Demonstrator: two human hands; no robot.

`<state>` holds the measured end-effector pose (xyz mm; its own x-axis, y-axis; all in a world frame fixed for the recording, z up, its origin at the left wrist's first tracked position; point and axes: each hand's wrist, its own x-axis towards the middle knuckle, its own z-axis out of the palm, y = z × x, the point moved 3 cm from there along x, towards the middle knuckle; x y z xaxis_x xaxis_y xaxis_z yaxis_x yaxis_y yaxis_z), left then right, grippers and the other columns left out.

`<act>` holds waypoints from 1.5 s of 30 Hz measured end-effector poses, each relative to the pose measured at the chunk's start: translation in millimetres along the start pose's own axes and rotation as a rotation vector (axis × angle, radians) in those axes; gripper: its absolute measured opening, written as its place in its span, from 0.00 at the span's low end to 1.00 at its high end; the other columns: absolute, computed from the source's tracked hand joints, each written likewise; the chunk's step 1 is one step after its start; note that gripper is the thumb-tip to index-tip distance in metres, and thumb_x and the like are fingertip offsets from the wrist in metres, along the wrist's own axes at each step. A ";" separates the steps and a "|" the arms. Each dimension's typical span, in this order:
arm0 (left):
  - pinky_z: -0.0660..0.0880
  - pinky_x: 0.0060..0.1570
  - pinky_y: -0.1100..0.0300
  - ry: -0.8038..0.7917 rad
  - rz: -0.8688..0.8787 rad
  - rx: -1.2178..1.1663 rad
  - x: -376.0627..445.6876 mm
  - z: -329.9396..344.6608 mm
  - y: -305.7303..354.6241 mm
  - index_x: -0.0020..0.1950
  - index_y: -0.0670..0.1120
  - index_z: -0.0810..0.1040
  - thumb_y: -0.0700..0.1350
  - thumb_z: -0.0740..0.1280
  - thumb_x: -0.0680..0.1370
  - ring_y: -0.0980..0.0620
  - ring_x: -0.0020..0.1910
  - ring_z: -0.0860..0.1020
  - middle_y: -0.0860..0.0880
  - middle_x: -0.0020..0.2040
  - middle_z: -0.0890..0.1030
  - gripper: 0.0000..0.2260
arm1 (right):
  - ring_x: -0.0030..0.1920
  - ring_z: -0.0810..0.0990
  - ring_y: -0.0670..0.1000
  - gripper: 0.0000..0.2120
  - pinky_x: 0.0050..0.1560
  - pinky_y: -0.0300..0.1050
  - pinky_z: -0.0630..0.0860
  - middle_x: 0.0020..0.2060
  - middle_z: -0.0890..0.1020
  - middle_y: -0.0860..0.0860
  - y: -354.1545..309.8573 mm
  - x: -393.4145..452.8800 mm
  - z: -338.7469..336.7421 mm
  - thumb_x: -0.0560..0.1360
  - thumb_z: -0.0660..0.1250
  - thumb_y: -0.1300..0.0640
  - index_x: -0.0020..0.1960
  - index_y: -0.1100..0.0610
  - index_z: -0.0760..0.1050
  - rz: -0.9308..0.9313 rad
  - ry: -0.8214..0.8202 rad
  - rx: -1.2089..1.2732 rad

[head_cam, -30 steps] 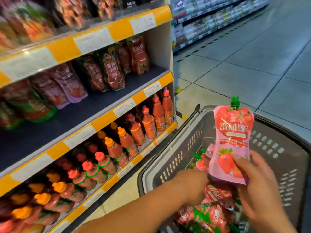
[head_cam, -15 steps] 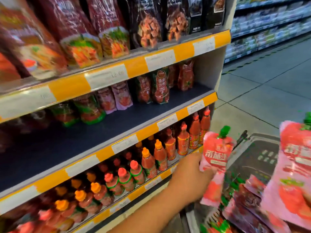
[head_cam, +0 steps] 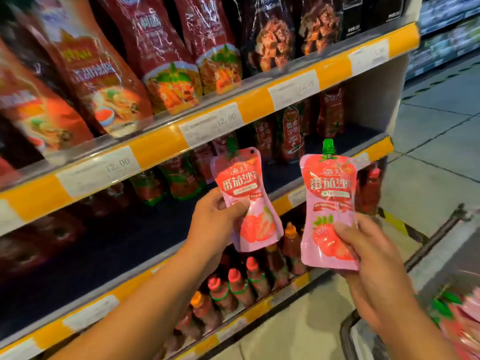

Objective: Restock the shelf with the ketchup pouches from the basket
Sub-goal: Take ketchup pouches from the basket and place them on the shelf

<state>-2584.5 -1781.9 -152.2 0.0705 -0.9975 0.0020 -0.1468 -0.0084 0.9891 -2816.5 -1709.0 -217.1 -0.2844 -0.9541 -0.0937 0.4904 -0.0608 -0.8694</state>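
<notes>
Fingers (head_cam: 235,207) of left hand (head_cam: 215,222) pinching pink pouch (head_cam: 246,201); right hand (head_cam: 368,258) pinching second pouch (head_cam: 328,203), before shelf (head_cam: 78,245).

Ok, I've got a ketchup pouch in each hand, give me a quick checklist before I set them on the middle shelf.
1. Left hand grip on left pouch: thumb across the front, held upright. Ok.
2. Right hand grip on right pouch: thumb pinches the lower part, upright. Ok.
3. Green caps on: right pouch's shows; left pouch's is blurred. Cannot tell.
4. Free space on the middle shelf: bare dark board ahead of the left hand. Ok.
5. Matching pink pouches already there to line up with: back row too blurred. Cannot tell.
6. Basket nearby for the next pair: at lower right. Ok.
</notes>
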 end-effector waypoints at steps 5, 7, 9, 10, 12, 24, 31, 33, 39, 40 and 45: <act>0.82 0.53 0.47 0.075 -0.005 -0.060 27.0 -17.3 0.9 0.59 0.45 0.84 0.40 0.72 0.80 0.44 0.53 0.87 0.45 0.55 0.88 0.08 | 0.45 0.88 0.53 0.08 0.48 0.50 0.81 0.50 0.89 0.58 39.7 11.4 14.9 0.75 0.71 0.60 0.52 0.52 0.85 0.059 -0.065 0.040; 0.81 0.52 0.47 0.124 -0.011 -0.114 42.3 -18.4 -2.0 0.60 0.43 0.83 0.38 0.72 0.80 0.45 0.50 0.86 0.45 0.54 0.88 0.10 | 0.45 0.88 0.53 0.09 0.50 0.51 0.80 0.50 0.89 0.58 50.4 14.6 13.3 0.78 0.69 0.62 0.52 0.51 0.86 0.075 -0.085 0.039; 0.81 0.55 0.46 0.194 -0.023 -0.175 61.5 -19.1 -4.1 0.62 0.41 0.82 0.35 0.71 0.78 0.43 0.51 0.86 0.43 0.54 0.87 0.13 | 0.45 0.88 0.53 0.08 0.51 0.51 0.80 0.51 0.89 0.58 52.0 16.7 12.8 0.75 0.71 0.60 0.52 0.52 0.86 0.081 -0.088 0.068; 0.80 0.60 0.43 0.202 -0.017 -0.181 68.9 -17.4 -1.8 0.64 0.41 0.82 0.36 0.73 0.77 0.40 0.56 0.85 0.41 0.58 0.86 0.15 | 0.46 0.88 0.53 0.10 0.51 0.51 0.80 0.51 0.89 0.58 52.5 19.0 12.2 0.73 0.71 0.59 0.52 0.53 0.86 0.073 -0.092 0.079; 0.78 0.65 0.40 0.207 0.029 -0.113 87.7 -13.9 5.6 0.60 0.46 0.83 0.43 0.78 0.68 0.39 0.61 0.83 0.41 0.62 0.84 0.20 | 0.46 0.88 0.55 0.12 0.53 0.53 0.80 0.51 0.89 0.58 52.2 21.2 12.0 0.70 0.72 0.57 0.54 0.54 0.85 0.076 -0.084 0.099; 0.73 0.53 0.64 0.259 0.183 0.255 147.3 -5.7 0.8 0.64 0.48 0.81 0.40 0.74 0.77 0.53 0.59 0.79 0.52 0.60 0.82 0.16 | 0.52 0.88 0.60 0.11 0.59 0.62 0.82 0.51 0.89 0.56 52.6 16.1 11.0 0.79 0.70 0.61 0.52 0.47 0.86 0.061 -0.152 -0.010; 0.79 0.65 0.46 0.342 0.173 0.192 162.7 -3.7 0.9 0.62 0.52 0.82 0.40 0.77 0.74 0.49 0.61 0.82 0.51 0.61 0.84 0.18 | 0.52 0.89 0.58 0.12 0.57 0.59 0.82 0.51 0.89 0.55 51.7 15.1 10.7 0.79 0.70 0.61 0.52 0.45 0.86 0.049 -0.142 0.013; 0.79 0.65 0.46 0.337 0.171 0.190 169.1 -2.7 -0.1 0.58 0.55 0.82 0.40 0.77 0.73 0.49 0.61 0.82 0.52 0.60 0.84 0.17 | 0.51 0.89 0.58 0.12 0.56 0.58 0.83 0.51 0.89 0.55 51.9 14.5 11.2 0.79 0.70 0.61 0.52 0.45 0.86 0.048 -0.148 0.014; 0.81 0.61 0.44 0.288 0.170 0.141 177.9 -4.4 -5.7 0.55 0.57 0.83 0.41 0.77 0.71 0.49 0.59 0.83 0.52 0.58 0.85 0.16 | 0.51 0.89 0.58 0.11 0.53 0.55 0.82 0.51 0.89 0.56 52.9 12.4 9.4 0.78 0.71 0.61 0.53 0.47 0.86 0.056 -0.159 0.041; 0.81 0.61 0.44 0.287 0.179 0.139 179.1 -4.7 -6.1 0.56 0.57 0.83 0.40 0.76 0.72 0.49 0.59 0.83 0.52 0.58 0.85 0.17 | 0.52 0.89 0.58 0.11 0.53 0.55 0.82 0.51 0.89 0.56 53.3 12.3 9.2 0.78 0.71 0.61 0.53 0.48 0.86 0.058 -0.159 0.044; 0.81 0.62 0.47 0.305 0.156 0.140 179.2 -3.6 -7.2 0.59 0.56 0.82 0.39 0.77 0.73 0.49 0.61 0.82 0.53 0.60 0.84 0.19 | 0.52 0.88 0.59 0.10 0.54 0.57 0.83 0.52 0.89 0.56 54.3 12.5 8.8 0.79 0.71 0.61 0.54 0.48 0.86 0.058 -0.157 0.036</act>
<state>-2567.2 -1960.3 -158.5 0.3247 -0.9209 0.2155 -0.3113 0.1111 0.9438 -2786.2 -1726.8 -261.2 -0.1236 -0.9903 -0.0637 0.5320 -0.0119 -0.8467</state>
